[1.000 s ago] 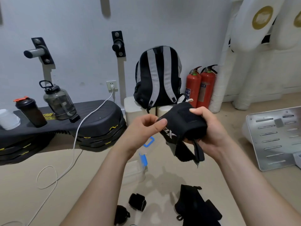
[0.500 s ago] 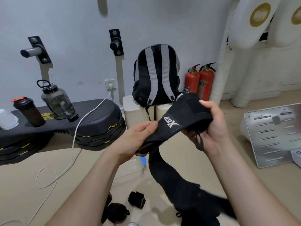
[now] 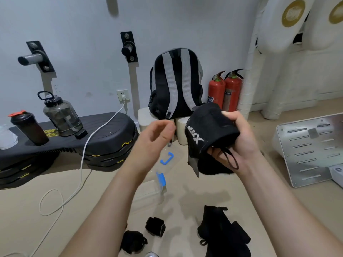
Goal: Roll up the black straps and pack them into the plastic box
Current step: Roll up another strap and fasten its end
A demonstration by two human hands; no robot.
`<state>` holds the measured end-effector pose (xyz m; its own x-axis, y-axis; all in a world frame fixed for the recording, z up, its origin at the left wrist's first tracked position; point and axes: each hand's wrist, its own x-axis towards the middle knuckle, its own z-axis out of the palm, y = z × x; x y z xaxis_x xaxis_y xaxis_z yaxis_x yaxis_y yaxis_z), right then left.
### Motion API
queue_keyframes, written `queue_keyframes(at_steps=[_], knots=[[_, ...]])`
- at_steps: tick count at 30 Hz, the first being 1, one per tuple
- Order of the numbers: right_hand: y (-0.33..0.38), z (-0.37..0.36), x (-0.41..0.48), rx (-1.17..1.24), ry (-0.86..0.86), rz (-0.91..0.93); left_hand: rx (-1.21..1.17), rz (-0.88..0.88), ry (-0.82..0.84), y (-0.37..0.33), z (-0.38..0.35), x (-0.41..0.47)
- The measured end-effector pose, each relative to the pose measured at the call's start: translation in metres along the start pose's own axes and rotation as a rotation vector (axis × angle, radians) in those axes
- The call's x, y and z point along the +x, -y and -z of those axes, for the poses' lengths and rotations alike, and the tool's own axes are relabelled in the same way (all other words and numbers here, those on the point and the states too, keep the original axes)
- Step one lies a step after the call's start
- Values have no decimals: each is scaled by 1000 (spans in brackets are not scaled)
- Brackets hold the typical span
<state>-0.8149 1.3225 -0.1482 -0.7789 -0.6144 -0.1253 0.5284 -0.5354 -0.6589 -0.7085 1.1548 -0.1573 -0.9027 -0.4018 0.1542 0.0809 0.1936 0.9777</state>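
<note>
Right hand (image 3: 239,145) grips a bunched black strap (image 3: 209,127) in mid-air; left hand (image 3: 154,141) holds nothing.
The clear plastic box (image 3: 146,190) on the floor is faint and partly behind the left forearm; the left fingers are blurred, loosely curled; half a second ago they pinched the strap's long hanging tail; now it bunches inside the right fingers and thumb, clamped round it; two rolled straps (image 3: 155,226) lie near.

A pale grey-blue wall (image 3: 74,25) carries two black brackets (image 3: 39,56) with metal pegs and a white socket (image 3: 122,94), whose white cable (image 3: 81,164) trails over the beige floor (image 3: 22,210). Along it are a black-and-grey backpack (image 3: 176,84), two red fire extinguishers (image 3: 216,93) and white padded bags (image 3: 278,34) (gold emblems on them). Left, stacked black platforms (image 3: 111,127) bear two bottles (image 3: 61,115); right, a slotted metal plate (image 3: 306,149) sits tilted.
</note>
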Motion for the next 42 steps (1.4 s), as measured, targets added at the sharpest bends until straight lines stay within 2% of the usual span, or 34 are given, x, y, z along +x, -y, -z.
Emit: queue_keyframes(at_steps=[3,7,11,19,24,30,32,35,37,39,42], knots=[[-5,-4,-1,-103,43,-46,6,39,71,-5,-16,0],[-10,-5,2,-352,83,-63,-78,102,81,-6,-19,5],[-12,-6,1,-485,86,-66,-50,130,191,-2,-6,10],[-15,-10,0,-323,89,-90,-146,23,185,-1,4,11],[-14,-12,-7,-318,195,-118,-74,40,159,-6,10,9],[-18,-15,-7,-344,159,-26,-49,106,73,0,11,7],[-18,-12,-6,-494,100,6,-20,110,43,2,10,7],[-18,-10,-6,-878,13,62,55,112,43,5,8,7],[-18,-9,-5,-1055,17,95,86,120,70,6,4,6],[-20,-8,-7,-1076,85,67,66,114,84,6,-1,4],[-24,-8,-6,-932,100,14,-20,120,128,1,-3,6]])
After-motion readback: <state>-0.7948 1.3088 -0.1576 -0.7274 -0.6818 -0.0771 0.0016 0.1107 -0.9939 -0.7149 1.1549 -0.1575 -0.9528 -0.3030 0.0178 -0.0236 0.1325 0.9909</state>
